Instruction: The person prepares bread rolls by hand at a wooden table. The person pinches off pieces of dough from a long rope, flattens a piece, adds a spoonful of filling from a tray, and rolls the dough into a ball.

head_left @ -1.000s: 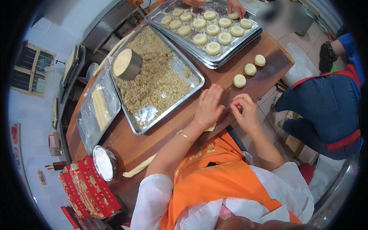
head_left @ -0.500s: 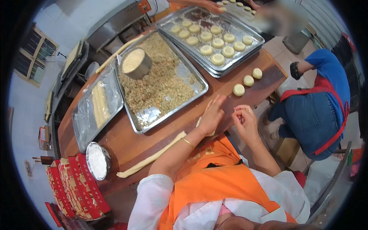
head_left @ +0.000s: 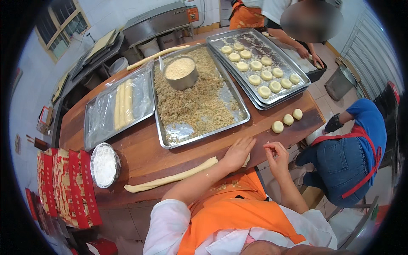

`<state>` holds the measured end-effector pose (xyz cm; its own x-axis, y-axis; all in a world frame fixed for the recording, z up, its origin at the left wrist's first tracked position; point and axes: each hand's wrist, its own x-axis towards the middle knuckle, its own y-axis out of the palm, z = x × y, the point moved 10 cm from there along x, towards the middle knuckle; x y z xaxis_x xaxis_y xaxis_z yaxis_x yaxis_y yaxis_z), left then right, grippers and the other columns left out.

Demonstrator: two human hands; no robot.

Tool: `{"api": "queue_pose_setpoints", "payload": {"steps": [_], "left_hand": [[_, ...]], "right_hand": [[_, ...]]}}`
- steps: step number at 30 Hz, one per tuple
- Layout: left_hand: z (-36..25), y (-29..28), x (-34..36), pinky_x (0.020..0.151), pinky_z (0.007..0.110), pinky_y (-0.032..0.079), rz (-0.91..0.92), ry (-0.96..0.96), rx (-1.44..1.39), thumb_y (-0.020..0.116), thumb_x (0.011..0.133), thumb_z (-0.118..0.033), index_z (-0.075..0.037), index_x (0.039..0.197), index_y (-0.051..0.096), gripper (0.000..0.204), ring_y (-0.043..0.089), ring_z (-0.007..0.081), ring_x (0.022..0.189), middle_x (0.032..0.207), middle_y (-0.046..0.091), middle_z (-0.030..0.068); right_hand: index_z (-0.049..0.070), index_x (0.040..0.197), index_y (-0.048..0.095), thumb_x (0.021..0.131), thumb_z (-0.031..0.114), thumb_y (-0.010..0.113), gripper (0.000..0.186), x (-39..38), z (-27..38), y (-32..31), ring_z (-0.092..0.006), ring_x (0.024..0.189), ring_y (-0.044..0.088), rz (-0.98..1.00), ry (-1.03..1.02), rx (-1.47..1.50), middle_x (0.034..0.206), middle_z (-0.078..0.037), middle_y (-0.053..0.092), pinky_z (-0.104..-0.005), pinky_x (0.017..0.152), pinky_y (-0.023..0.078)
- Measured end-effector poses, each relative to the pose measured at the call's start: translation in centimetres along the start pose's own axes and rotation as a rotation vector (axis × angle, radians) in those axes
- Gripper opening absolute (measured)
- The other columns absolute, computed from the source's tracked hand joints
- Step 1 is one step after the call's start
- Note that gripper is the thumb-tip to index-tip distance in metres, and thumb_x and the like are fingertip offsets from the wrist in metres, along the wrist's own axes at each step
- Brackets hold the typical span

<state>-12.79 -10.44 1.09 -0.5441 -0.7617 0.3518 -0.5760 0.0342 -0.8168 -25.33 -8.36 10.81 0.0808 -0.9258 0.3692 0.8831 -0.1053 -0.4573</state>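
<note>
My left hand (head_left: 239,154) lies flat on the wooden table's near edge, fingers stretched together. A small bit of pale dough (head_left: 247,160) shows beside its palm. Behind that wrist a long dough rope (head_left: 172,178) stretches left along the edge. My right hand (head_left: 278,158) is raised just right of the left, thumb and fingers curled together; whether anything sits inside them is hidden. Three round dough pieces (head_left: 288,119) stand in a row beyond my hands. Further off, a metal tray (head_left: 204,142) holds crumbly brown filling (head_left: 191,104) and a metal bowl of pale crumbs (head_left: 180,70).
Stacked trays (head_left: 259,104) bear several round dough cakes. At left are a plastic-lined tray (head_left: 94,135) with dough strips (head_left: 123,102), a bowl of white flour (head_left: 104,165) and red-and-gold packaging (head_left: 70,187). A person in blue (head_left: 352,157) bends at right; others work at the far end.
The whole view has shifted, showing more of the far room. My left hand has flattened out on the table; my right hand stays curled near it.
</note>
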Motion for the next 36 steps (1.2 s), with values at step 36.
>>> {"api": "queue_pose_setpoints", "payload": {"steps": [36], "left_hand": [[9.2, -11.3, -15.1, 0.085, 0.040, 0.057, -0.871, -0.709, -1.893, 0.051, 0.099, -0.012, 0.002, 0.126, 0.050, 0.031, 0.067, 0.0320, 0.104, 0.113, 0.066, 0.0207]], "right_hand": [[0.005, 0.091, 0.065, 0.097, 0.036, 0.054, 0.033, 16.6, -3.0, 29.1, -0.0362, 0.070, 0.067, 0.484, -0.338, -0.616, 0.075, -0.019, 0.065, -0.0475, 0.063, 0.053]]}}
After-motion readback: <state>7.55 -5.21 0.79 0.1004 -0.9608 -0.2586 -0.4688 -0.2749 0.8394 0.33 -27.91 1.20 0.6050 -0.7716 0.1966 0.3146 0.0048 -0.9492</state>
